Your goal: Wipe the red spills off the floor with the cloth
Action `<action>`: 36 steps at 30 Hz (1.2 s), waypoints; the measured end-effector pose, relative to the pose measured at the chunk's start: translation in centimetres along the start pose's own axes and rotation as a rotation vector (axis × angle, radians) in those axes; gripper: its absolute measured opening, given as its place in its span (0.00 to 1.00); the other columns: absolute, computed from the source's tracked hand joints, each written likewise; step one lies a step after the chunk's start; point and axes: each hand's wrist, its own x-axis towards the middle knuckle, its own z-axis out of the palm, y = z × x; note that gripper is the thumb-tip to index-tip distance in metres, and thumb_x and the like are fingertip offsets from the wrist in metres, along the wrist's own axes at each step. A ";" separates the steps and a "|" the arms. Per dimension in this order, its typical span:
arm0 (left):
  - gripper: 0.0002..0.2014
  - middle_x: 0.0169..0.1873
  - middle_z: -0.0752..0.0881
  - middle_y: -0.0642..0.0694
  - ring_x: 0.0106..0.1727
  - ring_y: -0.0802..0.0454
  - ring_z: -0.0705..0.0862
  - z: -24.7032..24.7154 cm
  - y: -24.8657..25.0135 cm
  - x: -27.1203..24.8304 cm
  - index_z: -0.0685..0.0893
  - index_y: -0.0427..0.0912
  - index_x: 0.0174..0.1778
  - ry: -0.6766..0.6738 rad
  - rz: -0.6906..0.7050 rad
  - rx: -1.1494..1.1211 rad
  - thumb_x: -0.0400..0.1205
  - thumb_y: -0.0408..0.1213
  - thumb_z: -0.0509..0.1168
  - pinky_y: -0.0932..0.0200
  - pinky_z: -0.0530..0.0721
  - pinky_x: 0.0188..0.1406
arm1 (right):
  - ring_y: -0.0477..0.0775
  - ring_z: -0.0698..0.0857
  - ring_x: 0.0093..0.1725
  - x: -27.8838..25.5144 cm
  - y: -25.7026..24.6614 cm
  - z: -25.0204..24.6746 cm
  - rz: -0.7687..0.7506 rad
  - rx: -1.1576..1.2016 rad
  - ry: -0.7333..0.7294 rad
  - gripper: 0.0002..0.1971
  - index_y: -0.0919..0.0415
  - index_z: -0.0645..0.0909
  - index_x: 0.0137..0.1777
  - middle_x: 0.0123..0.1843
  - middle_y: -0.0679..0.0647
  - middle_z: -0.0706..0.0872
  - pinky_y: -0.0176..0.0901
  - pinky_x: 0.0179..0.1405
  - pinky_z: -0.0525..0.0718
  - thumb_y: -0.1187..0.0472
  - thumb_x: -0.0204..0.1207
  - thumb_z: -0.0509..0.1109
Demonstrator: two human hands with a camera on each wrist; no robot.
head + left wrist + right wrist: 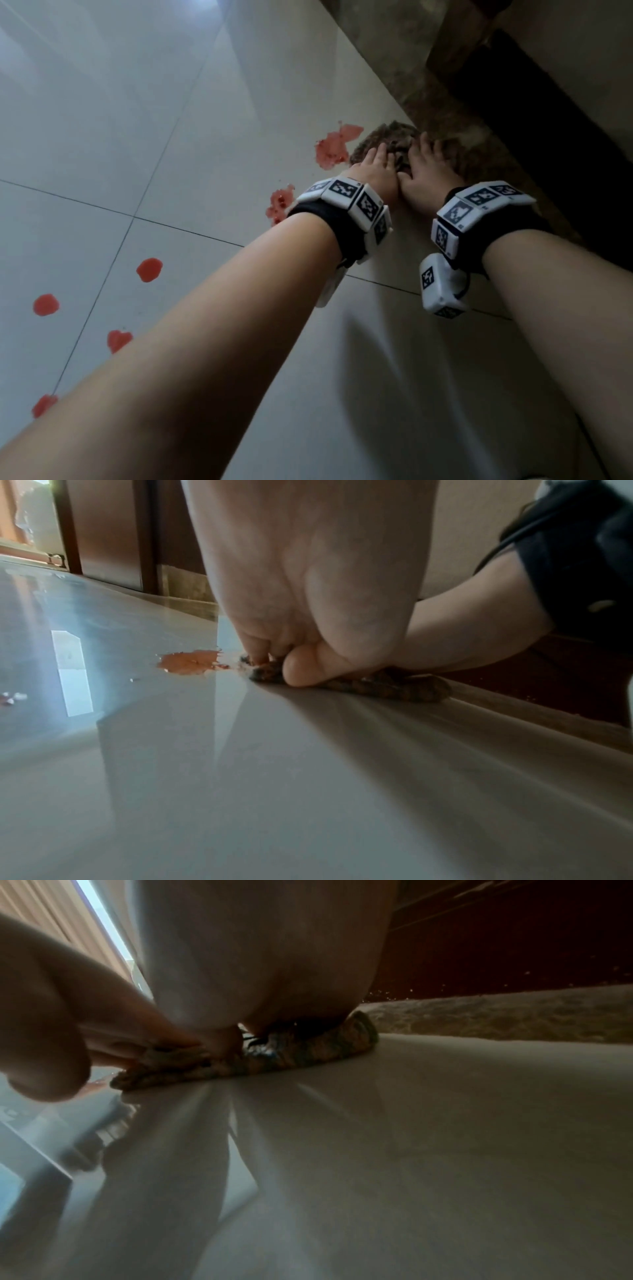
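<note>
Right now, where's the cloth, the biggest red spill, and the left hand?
cloth point(308, 1053): right wrist view, its bunched near edge.
biggest red spill point(334, 147): head view, its middle.
left hand point(373, 168): head view, its back.

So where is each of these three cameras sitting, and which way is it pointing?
Head: worn up high, looks down at both forearms, the left hand and right hand on the cloth.
Left wrist: near the floor, facing along the left palm toward a red spill.
Right wrist: near the floor, facing along the right palm.
All three share the cloth.
</note>
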 end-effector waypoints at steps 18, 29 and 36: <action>0.29 0.83 0.52 0.38 0.83 0.44 0.58 -1.3 -2.5 2.1 0.51 0.33 0.83 0.067 -0.190 0.018 0.87 0.41 0.48 0.50 0.59 0.79 | 0.56 0.40 0.85 4.6 -3.0 -3.3 -0.284 -0.175 -0.125 0.34 0.61 0.41 0.84 0.86 0.56 0.39 0.52 0.82 0.45 0.61 0.83 0.55; 0.25 0.81 0.58 0.36 0.80 0.42 0.63 -0.2 -5.4 -2.8 0.56 0.36 0.82 0.167 -0.209 0.075 0.87 0.36 0.47 0.51 0.67 0.74 | 0.55 0.38 0.85 3.7 -7.1 -2.1 -0.428 -0.315 -0.186 0.35 0.58 0.38 0.84 0.86 0.53 0.36 0.52 0.83 0.45 0.60 0.84 0.55; 0.33 0.84 0.48 0.38 0.84 0.46 0.53 1.8 -6.6 -5.9 0.48 0.36 0.83 0.084 -0.286 -0.009 0.84 0.38 0.54 0.51 0.59 0.80 | 0.55 0.40 0.85 1.2 -8.3 0.1 -0.494 -0.339 -0.202 0.36 0.55 0.39 0.84 0.86 0.52 0.37 0.57 0.84 0.45 0.57 0.83 0.56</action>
